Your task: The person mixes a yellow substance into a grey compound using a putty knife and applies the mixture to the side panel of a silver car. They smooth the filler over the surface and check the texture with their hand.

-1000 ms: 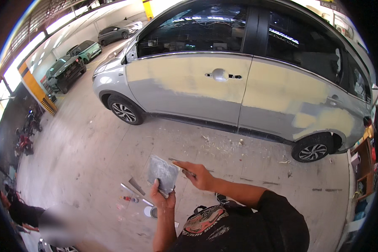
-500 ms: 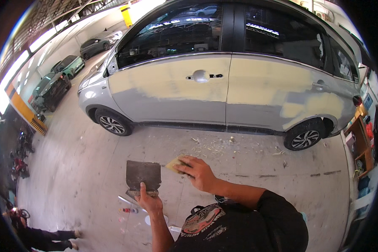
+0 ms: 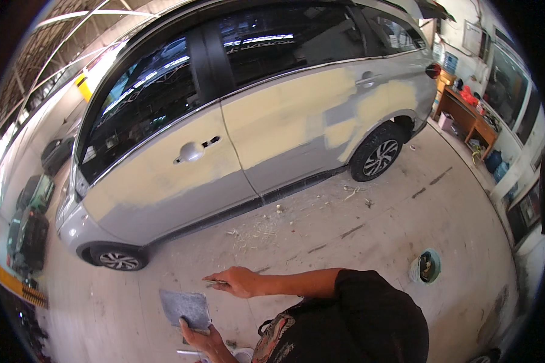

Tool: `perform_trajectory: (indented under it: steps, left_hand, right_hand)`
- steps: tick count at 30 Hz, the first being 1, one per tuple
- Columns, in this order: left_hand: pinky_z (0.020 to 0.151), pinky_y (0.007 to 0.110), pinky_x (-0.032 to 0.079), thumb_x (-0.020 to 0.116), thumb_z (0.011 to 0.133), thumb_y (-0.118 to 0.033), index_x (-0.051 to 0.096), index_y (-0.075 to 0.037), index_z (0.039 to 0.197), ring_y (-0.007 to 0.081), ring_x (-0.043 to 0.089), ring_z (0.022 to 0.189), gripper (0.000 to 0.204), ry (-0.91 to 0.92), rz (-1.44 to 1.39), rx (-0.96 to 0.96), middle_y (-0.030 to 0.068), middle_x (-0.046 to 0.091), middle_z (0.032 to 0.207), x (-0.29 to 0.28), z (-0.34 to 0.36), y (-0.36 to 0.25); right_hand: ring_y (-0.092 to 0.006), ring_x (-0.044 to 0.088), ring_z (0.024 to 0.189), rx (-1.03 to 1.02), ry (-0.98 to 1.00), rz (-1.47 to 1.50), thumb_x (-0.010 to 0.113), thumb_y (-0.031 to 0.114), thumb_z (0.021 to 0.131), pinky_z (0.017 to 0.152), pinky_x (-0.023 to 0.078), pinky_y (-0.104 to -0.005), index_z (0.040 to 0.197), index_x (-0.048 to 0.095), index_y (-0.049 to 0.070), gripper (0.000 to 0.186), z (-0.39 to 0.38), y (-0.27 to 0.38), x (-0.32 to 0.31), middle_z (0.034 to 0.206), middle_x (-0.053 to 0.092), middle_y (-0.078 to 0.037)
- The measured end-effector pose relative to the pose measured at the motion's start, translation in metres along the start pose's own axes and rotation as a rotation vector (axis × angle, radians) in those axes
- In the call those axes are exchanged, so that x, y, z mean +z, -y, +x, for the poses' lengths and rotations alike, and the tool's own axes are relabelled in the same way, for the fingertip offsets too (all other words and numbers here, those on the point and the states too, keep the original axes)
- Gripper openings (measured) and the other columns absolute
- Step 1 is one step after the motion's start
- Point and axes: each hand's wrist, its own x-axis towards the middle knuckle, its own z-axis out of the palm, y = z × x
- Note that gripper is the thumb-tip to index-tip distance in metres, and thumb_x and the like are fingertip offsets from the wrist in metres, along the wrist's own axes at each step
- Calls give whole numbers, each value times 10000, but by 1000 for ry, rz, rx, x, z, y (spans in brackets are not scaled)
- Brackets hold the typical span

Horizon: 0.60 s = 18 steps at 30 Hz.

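At the far left, the front wheel (image 3: 120, 261) of the silver car (image 3: 236, 187) stands well apart from the hands, beyond a stretch of bare floor (image 3: 79, 314).

Next comes the flat grey plate (image 3: 188, 304), its face mottled with pale smears, held low in front of the body and apart from the car. The left hand (image 3: 203, 339) is clamped on its near edge, thumb on top; the other fingers are mostly hidden, probably supporting it from below. That is a sound hold: keep the thumb near the rim so most of the face stays free, and keep the plate level and steady.

Just beyond the plate's upper right corner is the thin blade (image 3: 211, 281), seen nearly edge-on, so its exact shape is hard to tell. The right hand (image 3: 239, 282) has its fingers closed on it, the palm turned down. A light, even pinch should serve best, with the wrist loose and the blade's edge laid evenly whenever it meets a surface.

Farther right, crumbs and scraps (image 3: 254, 236) litter the floor below the door panels with their pale yellow patches (image 3: 284, 109); best keep plate and blade clear of that grit. A light-coloured bucket (image 3: 415, 271) stands beyond the right elbow, worth remembering before swinging that arm outward.
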Motion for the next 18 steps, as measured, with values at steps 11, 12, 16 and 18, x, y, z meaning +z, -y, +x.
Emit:
perform_trajectory:
  steps: [11, 12, 16, 18]
  left_hand:
    - [840, 474, 418, 357, 930, -435, 327, -99, 1327, 289, 513, 1073, 521, 537, 417, -551, 133, 499, 1228, 1, 1, 70]
    - [853, 488, 420, 373, 936, -404, 296, -99, 1354, 301, 508, 1098, 523, 644, 500, -588, 151, 478, 1261, -2, 3, 72]
    - [1001, 528, 309, 625, 806, -132, 67, -92, 1438, 429, 260, 1304, 844, 636, 1440, 354, 270, 174, 1438, -3, 3, 83]
    - [1030, 520, 267, 670, 762, -143, 43, -80, 1435, 427, 193, 1328, 922, 748, 1536, 774, 280, 116, 1448, 28, -4, 77]
  right_hand:
    - [-208, 614, 778, 133, -208, 360, 570, 113, 850, 724, 461, -323, 1258, 467, 16, 432, -2, -14, -24, 922, 626, -222]
    - [-297, 641, 790, 106, -285, 346, 568, 82, 814, 707, 475, -346, 1220, 491, 16, 418, 0, -18, -31, 916, 626, -245]
    - [-312, 638, 831, 156, -352, 317, 565, 79, 813, 726, 475, -357, 1218, 491, 8, 418, 5, -30, -53, 961, 617, -247]
    - [-309, 634, 843, 188, -213, 303, 552, 113, 839, 744, 470, -347, 1231, 480, 14, 411, 1, -21, -54, 972, 619, -238]
